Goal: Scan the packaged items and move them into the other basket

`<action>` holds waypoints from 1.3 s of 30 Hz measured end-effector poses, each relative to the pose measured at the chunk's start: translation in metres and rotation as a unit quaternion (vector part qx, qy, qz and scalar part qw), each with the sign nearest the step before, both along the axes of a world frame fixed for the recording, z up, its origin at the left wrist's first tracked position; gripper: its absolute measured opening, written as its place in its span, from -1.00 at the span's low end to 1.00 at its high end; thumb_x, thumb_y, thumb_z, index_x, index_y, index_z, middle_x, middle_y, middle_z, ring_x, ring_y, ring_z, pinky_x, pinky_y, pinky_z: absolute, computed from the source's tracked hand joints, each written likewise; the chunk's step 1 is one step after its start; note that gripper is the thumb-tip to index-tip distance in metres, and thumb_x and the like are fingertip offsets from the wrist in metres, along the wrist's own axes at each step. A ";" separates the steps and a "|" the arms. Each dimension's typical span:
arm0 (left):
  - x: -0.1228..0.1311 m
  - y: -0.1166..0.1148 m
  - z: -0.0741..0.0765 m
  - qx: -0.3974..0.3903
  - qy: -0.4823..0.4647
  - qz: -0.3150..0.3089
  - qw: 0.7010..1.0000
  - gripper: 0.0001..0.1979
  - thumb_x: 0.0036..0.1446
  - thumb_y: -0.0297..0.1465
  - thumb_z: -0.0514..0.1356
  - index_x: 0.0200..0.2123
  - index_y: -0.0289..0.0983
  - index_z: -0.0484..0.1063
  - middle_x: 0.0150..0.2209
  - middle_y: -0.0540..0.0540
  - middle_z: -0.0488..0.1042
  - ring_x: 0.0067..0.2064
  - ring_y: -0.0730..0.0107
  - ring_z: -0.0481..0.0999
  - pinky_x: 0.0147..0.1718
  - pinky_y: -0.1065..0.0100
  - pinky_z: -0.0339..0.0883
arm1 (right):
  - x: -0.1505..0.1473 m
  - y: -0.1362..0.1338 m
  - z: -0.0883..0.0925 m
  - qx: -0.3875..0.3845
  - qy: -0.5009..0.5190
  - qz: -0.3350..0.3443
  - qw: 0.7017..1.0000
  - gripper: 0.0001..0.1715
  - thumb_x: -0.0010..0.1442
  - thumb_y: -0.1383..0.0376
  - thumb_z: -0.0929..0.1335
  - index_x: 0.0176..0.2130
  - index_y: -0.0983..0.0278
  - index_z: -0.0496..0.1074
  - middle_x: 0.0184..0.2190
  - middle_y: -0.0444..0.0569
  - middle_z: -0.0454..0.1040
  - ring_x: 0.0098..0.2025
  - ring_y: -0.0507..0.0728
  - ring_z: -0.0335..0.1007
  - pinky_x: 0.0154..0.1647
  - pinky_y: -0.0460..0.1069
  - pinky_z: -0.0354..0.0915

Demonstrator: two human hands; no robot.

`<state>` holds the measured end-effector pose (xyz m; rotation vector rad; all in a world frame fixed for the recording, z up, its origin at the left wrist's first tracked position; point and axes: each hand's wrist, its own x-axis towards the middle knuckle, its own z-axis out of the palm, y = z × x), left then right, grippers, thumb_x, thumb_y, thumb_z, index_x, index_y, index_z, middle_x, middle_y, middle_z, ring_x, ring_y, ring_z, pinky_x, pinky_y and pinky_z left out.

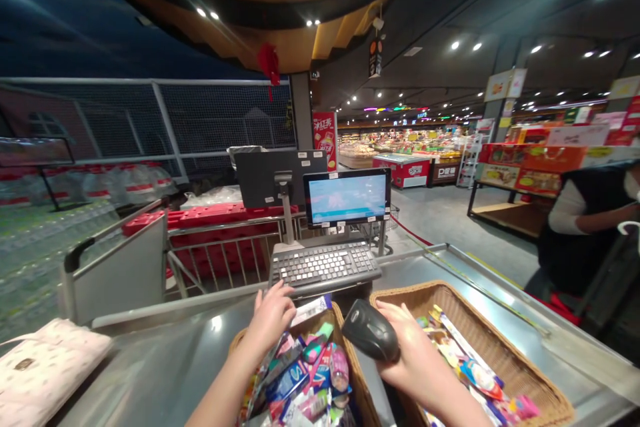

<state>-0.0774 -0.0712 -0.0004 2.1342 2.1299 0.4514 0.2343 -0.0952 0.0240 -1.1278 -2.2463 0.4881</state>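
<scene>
Two wicker baskets stand on the metal desk (155, 367), both running out of view at its near edge: the left basket (359, 373) and, toward the right edge, the right basket (500, 347). Their goods overlap too closely to count, and most print is too small to read. One handheld scanner (370, 332), black with a bulky, rounded head, is above the gap between the two rims; the right hand (413, 347) has its grip wrapped round it, hiding most of the handle. The left hand (273, 313) has its fingers bent beside one white-and-purple packet (313, 310) at the left basket's far end; whether that grip pinches the packet or is released, I cannot tell. Near the desk's far edge are one black keyboard (325, 263) with pale key labels, and two screens: a lit screen (347, 197), its text illegible, and a dark-backed screen (260, 180), its face hidden. One pale pink bag (55, 367) lies toward the left, partly out of view. Beyond the right edge, one person (575, 227) in dark clothing is blurred and cut off.
</scene>
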 end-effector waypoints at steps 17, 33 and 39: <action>0.043 -0.006 -0.055 -0.010 0.053 -0.066 0.996 -0.78 0.24 -0.35 0.11 -0.14 -0.16 0.54 0.27 -0.16 0.36 0.38 0.00 0.14 0.31 -0.23 -0.08 | 0.069 -0.010 0.009 0.011 0.030 -0.116 0.993 -0.53 -0.06 0.40 0.34 -0.09 0.24 0.50 -0.02 0.10 0.56 0.16 0.36 0.38 0.25 0.28 0.23; 0.308 0.111 -0.125 -0.077 0.129 -0.290 0.945 -0.64 0.15 -0.36 0.14 -0.03 -0.35 0.55 0.35 -0.36 0.19 0.43 -0.06 -0.03 0.37 -0.16 -0.21 | 0.189 0.015 0.001 0.025 0.046 -0.217 0.975 -0.41 0.02 0.31 0.38 0.08 0.23 0.45 0.11 0.14 0.49 0.26 0.41 0.28 0.33 0.38 0.12; 0.357 0.125 -0.181 -0.153 0.195 -0.268 0.931 -0.50 0.01 -0.35 0.30 0.08 -0.21 0.52 0.27 -0.29 0.34 0.39 -0.15 0.09 0.35 -0.21 -0.22 | 0.219 0.033 -0.011 0.000 0.040 -0.225 0.973 -0.39 -0.04 0.36 0.39 0.06 0.22 0.47 0.11 0.14 0.51 0.29 0.44 0.25 0.37 0.46 -0.04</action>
